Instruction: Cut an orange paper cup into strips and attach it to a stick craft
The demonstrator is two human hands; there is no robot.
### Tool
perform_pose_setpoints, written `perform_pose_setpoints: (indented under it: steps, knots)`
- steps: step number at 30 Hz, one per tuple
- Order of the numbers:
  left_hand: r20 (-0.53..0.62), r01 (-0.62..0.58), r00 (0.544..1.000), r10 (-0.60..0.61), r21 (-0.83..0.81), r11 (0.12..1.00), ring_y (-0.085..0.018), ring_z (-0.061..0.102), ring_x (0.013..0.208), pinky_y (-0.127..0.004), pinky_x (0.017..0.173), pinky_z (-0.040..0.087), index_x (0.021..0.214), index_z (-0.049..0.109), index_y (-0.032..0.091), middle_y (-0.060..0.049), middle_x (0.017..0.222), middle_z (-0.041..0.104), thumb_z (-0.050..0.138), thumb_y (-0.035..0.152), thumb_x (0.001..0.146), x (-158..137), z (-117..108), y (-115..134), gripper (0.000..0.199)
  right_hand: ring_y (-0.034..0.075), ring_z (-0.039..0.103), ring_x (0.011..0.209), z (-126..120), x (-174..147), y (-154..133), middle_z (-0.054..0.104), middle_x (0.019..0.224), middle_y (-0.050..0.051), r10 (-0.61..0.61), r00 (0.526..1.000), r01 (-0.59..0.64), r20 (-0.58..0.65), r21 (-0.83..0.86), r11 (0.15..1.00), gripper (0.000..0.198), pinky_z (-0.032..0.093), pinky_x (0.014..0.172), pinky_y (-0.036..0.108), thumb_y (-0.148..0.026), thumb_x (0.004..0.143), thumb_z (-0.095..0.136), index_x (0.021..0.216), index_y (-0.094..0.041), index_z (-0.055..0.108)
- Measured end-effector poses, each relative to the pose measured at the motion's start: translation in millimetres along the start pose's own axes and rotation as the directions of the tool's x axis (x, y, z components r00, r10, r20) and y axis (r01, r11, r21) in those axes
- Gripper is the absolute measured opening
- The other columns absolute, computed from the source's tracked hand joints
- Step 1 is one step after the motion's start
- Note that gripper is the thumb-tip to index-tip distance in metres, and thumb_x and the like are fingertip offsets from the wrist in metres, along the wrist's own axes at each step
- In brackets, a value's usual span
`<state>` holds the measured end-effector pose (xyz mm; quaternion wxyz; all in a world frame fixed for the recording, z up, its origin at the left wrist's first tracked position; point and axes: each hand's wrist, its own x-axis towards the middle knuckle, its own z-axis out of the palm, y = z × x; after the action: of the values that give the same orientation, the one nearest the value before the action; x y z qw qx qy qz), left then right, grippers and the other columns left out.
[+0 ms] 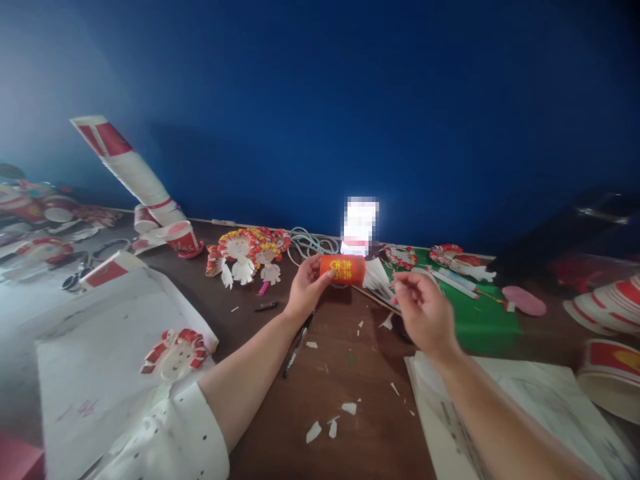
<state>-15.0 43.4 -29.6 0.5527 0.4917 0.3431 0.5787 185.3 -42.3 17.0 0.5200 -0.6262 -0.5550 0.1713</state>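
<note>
A red paper cup [343,269] with yellow characters lies sideways in my left hand [309,287], whose fingers and thumb wrap its closed end. White strips [379,279] fan out from the cup's right side. Close to those strips, my right hand [423,303] is closed in a pinch. What sits between its fingertips, if anything, is too small to make out. Behind the cup stands a bright, blurred-out screen [361,223]. White paper scraps [349,407] are scattered over the brown table [370,373] below my hands.
Several paper dolls with red and yellow curls [243,257] lie left of the cup, near a pen [299,343]. At left a stack of paper cups [135,170] leans on the blue wall. Green paper [487,320] and more cups [613,303] are at right.
</note>
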Motion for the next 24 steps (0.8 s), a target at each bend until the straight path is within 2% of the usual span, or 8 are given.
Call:
perform_pose_setpoints:
  steps: [2,5,8,10,12,16,20,24]
  knots:
    - [-0.059,0.009,0.998,-0.010,-0.008,1.000,-0.022,0.062,0.104,-0.038,0.093,0.048,0.116,0.050,0.014,-0.014,0.114,0.064,0.071,0.039,0.073,1,-2,1,0.054,0.016,0.064,0.061,-24,16,-4,0.067,0.077,0.003,-0.007,1.000,0.010,0.023,-0.133,0.991,0.024,0.049,0.058,0.028,-0.039,0.083,0.057,0.095,-0.019,0.064]
    - [-0.077,0.012,0.997,-0.012,0.001,1.000,-0.022,0.063,0.102,-0.038,0.092,0.048,0.109,0.053,0.013,-0.013,0.110,0.066,0.071,0.040,0.073,1,-3,3,0.049,0.018,0.065,0.060,-53,33,-7,0.069,0.073,0.003,0.015,0.993,0.025,0.114,-0.339,0.941,0.023,0.047,0.056,0.028,-0.038,0.081,0.056,0.091,-0.020,0.066]
    - [-0.064,0.004,0.998,-0.004,0.007,1.000,-0.021,0.064,0.098,-0.037,0.090,0.049,0.106,0.055,0.013,-0.012,0.107,0.067,0.071,0.039,0.073,-1,-3,4,0.045,0.019,0.065,0.064,-60,34,-3,0.071,0.074,0.002,0.095,0.941,0.146,0.324,-0.642,0.752,0.015,0.042,0.054,0.028,-0.036,0.077,0.060,0.084,-0.025,0.068]
    - [-0.062,-0.003,0.998,0.004,0.017,1.000,-0.020,0.064,0.097,-0.037,0.089,0.049,0.106,0.057,0.014,-0.011,0.107,0.068,0.071,0.039,0.073,-1,-3,4,0.044,0.019,0.062,0.061,-55,31,2,0.071,0.073,0.002,0.184,0.892,0.220,0.413,-0.753,0.621,0.010,0.037,0.049,0.027,-0.033,0.073,0.062,0.078,-0.027,0.067]
    - [-0.064,-0.016,0.998,0.018,0.023,1.000,-0.020,0.064,0.097,-0.036,0.089,0.049,0.106,0.057,0.014,-0.011,0.107,0.068,0.071,0.040,0.073,-1,-2,3,0.044,0.019,0.060,0.056,-48,28,7,0.069,0.069,0.002,0.206,0.875,0.270,0.439,-0.794,0.545,0.006,0.033,0.046,0.026,-0.030,0.070,0.063,0.074,-0.027,0.067]
    - [-0.056,-0.032,0.998,0.033,0.018,0.999,-0.019,0.064,0.096,-0.035,0.087,0.049,0.107,0.057,0.013,-0.011,0.107,0.068,0.071,0.039,0.073,0,-2,2,0.045,0.020,0.061,0.056,-43,25,9,0.067,0.068,0.004,0.175,0.901,0.281,0.396,-0.843,0.460,0.003,0.032,0.047,0.028,-0.026,0.070,0.062,0.070,-0.025,0.065]
    - [-0.047,-0.035,0.998,0.037,0.040,0.999,-0.019,0.064,0.096,-0.035,0.088,0.049,0.107,0.057,0.014,-0.011,0.106,0.068,0.071,0.040,0.073,0,-1,2,0.045,0.023,0.064,0.062,-44,24,2,0.069,0.075,0.007,0.243,0.884,0.280,0.400,-0.868,0.411,0.011,0.033,0.049,0.029,-0.022,0.070,0.059,0.076,-0.026,0.067]
    - [-0.048,-0.031,0.998,0.034,0.051,0.998,-0.019,0.065,0.094,-0.036,0.087,0.049,0.106,0.057,0.015,-0.010,0.105,0.068,0.071,0.041,0.073,0,0,2,0.044,0.024,0.065,0.065,-42,22,1,0.070,0.077,0.008,0.280,0.870,0.278,0.406,-0.873,0.401,0.014,0.033,0.049,0.029,-0.018,0.069,0.060,0.080,-0.024,0.065]
